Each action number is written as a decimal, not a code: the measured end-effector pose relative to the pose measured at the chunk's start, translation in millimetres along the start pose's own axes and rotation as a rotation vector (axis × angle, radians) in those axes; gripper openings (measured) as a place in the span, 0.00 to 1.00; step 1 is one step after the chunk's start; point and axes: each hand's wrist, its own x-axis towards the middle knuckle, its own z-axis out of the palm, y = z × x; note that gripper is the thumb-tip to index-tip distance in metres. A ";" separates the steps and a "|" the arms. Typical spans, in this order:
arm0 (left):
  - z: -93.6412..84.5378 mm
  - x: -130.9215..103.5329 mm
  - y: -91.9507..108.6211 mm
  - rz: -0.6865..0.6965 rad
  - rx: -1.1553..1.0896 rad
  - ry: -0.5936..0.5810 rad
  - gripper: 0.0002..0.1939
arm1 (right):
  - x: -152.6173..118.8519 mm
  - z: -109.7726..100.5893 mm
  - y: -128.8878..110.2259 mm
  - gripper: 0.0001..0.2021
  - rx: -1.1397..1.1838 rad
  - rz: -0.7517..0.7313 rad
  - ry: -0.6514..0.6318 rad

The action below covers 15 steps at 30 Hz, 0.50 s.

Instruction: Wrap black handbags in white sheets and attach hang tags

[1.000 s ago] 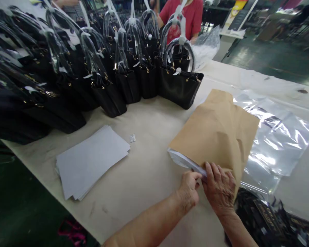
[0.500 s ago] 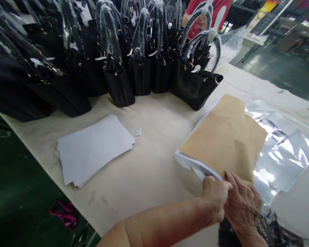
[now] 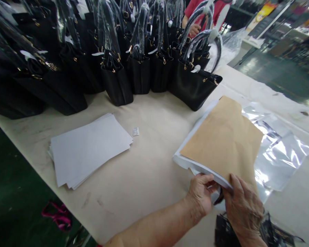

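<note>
- pinching the near corner of a white sheet stack [image 3: 193, 166], the left hand [image 3: 201, 195] has its fingers curled under that edge and closed on the paper.
- right hand [image 3: 243, 206] lies just beside the left, fingers together and pressed on the near corner of the brown paper [image 3: 225, 140]; whether they clamp it cannot be told.
- brown paper covers the white sheet stack, whose edge shows along the left and near sides; both rest on the table [image 3: 149, 171], in front of the person.
- clear plastic bag [image 3: 280, 151] lies flat under and to the right of the brown paper.
- dark item [image 3: 224, 233] in plastic sits at the near table edge, below the right hand.
- second pile of white sheets [image 3: 89, 149] lies well to the left, with a small white packet [image 3: 135, 131] just beside its far corner.
- black handbags [image 3: 193, 85], handles wrapped in plastic, stand in rows along the far side of the table.
- another person in a red top [image 3: 193, 10] stands behind the handbags.
</note>
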 end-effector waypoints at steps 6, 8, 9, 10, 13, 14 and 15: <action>7.7 19.2 21.4 0.040 -0.226 0.226 0.02 | -1.0 2.3 -0.2 0.24 0.052 0.027 -0.031; 11.7 22.3 21.5 0.041 -0.243 0.187 0.02 | -0.4 3.4 -1.0 0.23 0.067 0.045 -0.009; 13.5 23.8 20.7 0.022 -0.238 0.146 0.02 | 0.1 4.2 -1.4 0.23 0.074 0.056 0.004; 15.6 25.5 19.8 -0.004 -0.226 0.103 0.03 | 0.6 5.2 -1.8 0.23 0.081 0.073 0.016; 26.1 30.3 18.0 -0.090 -0.168 0.030 0.04 | 2.2 9.2 -2.7 0.22 0.109 0.128 0.032; 31.3 31.4 17.7 -0.095 -0.129 0.051 0.02 | 2.6 10.5 -3.1 0.22 0.121 0.151 0.033; 37.1 32.1 17.4 -0.069 -0.076 0.087 0.01 | 3.0 11.6 -3.6 0.21 0.137 0.174 0.034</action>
